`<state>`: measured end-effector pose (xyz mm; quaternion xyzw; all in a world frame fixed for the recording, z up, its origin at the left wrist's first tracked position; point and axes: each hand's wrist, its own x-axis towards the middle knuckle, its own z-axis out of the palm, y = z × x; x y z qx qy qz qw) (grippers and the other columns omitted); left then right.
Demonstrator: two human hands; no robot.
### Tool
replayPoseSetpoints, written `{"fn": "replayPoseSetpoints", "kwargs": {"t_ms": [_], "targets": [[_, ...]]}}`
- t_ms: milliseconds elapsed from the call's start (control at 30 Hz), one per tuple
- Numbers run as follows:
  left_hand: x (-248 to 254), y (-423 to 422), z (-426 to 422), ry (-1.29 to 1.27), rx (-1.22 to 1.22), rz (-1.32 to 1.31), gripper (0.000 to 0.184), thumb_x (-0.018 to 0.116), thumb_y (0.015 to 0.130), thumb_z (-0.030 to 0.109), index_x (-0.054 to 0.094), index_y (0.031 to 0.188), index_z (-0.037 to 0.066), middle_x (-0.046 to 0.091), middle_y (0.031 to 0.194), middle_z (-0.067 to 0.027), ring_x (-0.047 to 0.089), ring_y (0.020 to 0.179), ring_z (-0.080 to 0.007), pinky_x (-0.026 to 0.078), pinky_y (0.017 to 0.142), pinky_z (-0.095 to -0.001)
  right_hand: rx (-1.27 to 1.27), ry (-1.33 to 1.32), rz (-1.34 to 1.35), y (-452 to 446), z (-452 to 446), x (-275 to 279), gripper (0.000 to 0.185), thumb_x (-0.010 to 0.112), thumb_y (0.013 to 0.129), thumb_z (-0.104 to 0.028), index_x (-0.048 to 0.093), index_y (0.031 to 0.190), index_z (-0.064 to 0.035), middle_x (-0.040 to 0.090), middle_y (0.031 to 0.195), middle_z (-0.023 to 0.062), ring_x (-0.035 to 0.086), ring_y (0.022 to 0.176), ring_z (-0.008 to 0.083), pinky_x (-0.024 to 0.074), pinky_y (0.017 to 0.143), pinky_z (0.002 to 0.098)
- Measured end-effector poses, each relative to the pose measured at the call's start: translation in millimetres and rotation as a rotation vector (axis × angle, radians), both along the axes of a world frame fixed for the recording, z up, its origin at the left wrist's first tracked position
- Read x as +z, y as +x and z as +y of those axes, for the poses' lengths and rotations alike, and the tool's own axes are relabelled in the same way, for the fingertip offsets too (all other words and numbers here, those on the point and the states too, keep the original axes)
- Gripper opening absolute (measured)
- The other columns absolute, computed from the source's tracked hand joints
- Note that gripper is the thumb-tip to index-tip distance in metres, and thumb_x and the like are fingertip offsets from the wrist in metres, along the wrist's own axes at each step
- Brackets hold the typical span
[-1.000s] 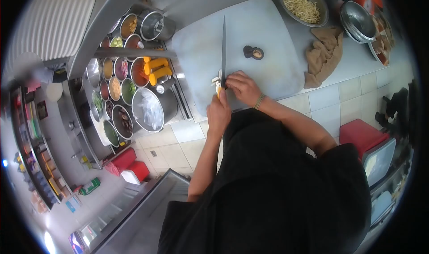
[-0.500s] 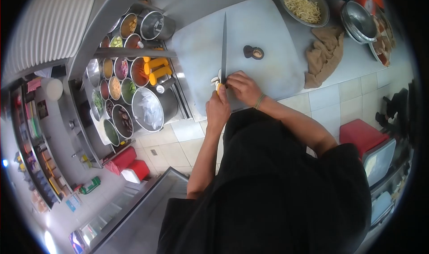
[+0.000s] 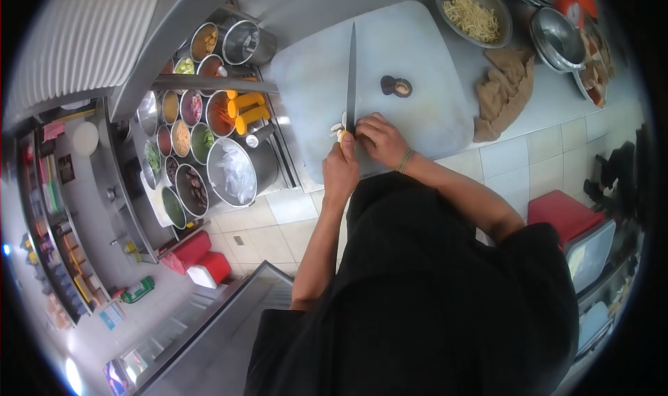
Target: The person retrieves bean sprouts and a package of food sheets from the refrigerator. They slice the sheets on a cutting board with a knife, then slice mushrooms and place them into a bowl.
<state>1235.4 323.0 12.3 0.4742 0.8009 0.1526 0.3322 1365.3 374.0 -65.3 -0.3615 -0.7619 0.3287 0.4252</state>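
Observation:
My left hand (image 3: 340, 170) grips the yellow handle of a long knife (image 3: 353, 69), its blade pointing away from me over a white cutting board (image 3: 306, 69). Close on the blade's right side, my right hand (image 3: 383, 141) has its fingers curled down near the board's front edge; what they hold is hidden. A few pale slices (image 3: 337, 128) lie just left of the blade. Two dark, mushroom-like pieces (image 3: 396, 85) rest further right on the board, touching each other.
Metal containers of cut ingredients (image 3: 180, 138) and a large pot with a plastic bag (image 3: 236, 172) stand left of the board. To the right are a noodle bowl (image 3: 472, 18), a brown cloth (image 3: 504, 93) and stacked metal bowls (image 3: 558, 38). A person's dark shoe (image 3: 593, 191) shows far right.
The whole view has shifted slightly. Both hands keep nearly the same places on the board, with the knife still in my left hand.

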Motion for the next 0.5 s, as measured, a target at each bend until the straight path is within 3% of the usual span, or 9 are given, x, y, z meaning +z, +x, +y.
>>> {"fn": "replayPoseSetpoints", "kwargs": {"t_ms": [100, 300, 367, 433, 467, 500], "targets": [[10, -2, 10, 0.024, 0.045, -0.068, 0.06, 0.036, 0.102, 0.047, 0.065, 0.097, -0.004, 0.064, 0.082, -0.0303, 0.06, 0.084, -0.0508, 0.047, 0.073, -0.0516, 0.04, -0.118, -0.035, 7, 5, 15, 0.025, 0.067, 0.068, 0.006, 0.056, 0.088, -0.0023, 0.061, 0.097, 0.0104, 0.058, 0.093, 0.0316, 0.0485, 0.083, 0.0387], [20, -3, -20, -0.043, 0.082, -0.095, 0.059, 0.036, 0.102, 0.046, 0.059, 0.086, -0.005, 0.06, 0.073, -0.03, 0.058, 0.076, -0.0511, 0.045, 0.067, -0.0517, -0.122, -0.008, -0.07, 36, 37, 35, 0.027, 0.065, 0.067, 0.007, 0.056, 0.089, -0.0051, 0.06, 0.102, 0.0104, 0.055, 0.102, 0.0334, 0.0468, 0.088, 0.0406], [11, 1, -34, -0.015, 0.048, -0.104, 0.059, 0.036, 0.102, 0.046, 0.059, 0.086, -0.006, 0.059, 0.072, -0.0302, 0.058, 0.076, -0.0515, 0.044, 0.067, -0.0519, -0.146, -0.013, -0.117, 47, 55, 42, 0.034, 0.068, 0.067, 0.003, 0.059, 0.097, -0.0073, 0.061, 0.106, 0.0103, 0.054, 0.108, 0.032, 0.0434, 0.093, 0.043], [2, 3, -45, 0.011, 0.014, -0.111, 0.059, 0.036, 0.102, 0.046, 0.058, 0.086, -0.006, 0.059, 0.072, -0.0304, 0.058, 0.075, -0.0518, 0.044, 0.067, -0.0521, -0.224, 0.138, -0.381, 54, 69, 49, 0.042, 0.07, 0.066, -0.003, 0.06, 0.107, -0.0089, 0.06, 0.112, 0.0107, 0.051, 0.113, 0.0315, 0.0393, 0.096, 0.0465], [-1, 5, -48, -0.001, 0.0, -0.114, 0.059, 0.036, 0.102, 0.046, 0.058, 0.085, -0.006, 0.059, 0.072, -0.0306, 0.058, 0.075, -0.0521, 0.044, 0.066, -0.0525, -0.221, 0.143, -0.488, 55, 76, 45, 0.045, 0.073, 0.068, -0.01, 0.06, 0.111, -0.0112, 0.061, 0.112, 0.0075, 0.05, 0.115, 0.0264, 0.035, 0.098, 0.0474], [-3, 5, -50, -0.013, -0.015, -0.117, 0.059, 0.036, 0.102, 0.046, 0.057, 0.085, -0.006, 0.059, 0.072, -0.0308, 0.058, 0.075, -0.0523, 0.044, 0.066, -0.0528, -0.22, 0.145, -0.49, 57, 81, 42, 0.045, 0.073, 0.068, -0.01, 0.06, 0.111, -0.0112, 0.061, 0.112, 0.0075, 0.05, 0.115, 0.0264, 0.035, 0.098, 0.0474]]}}
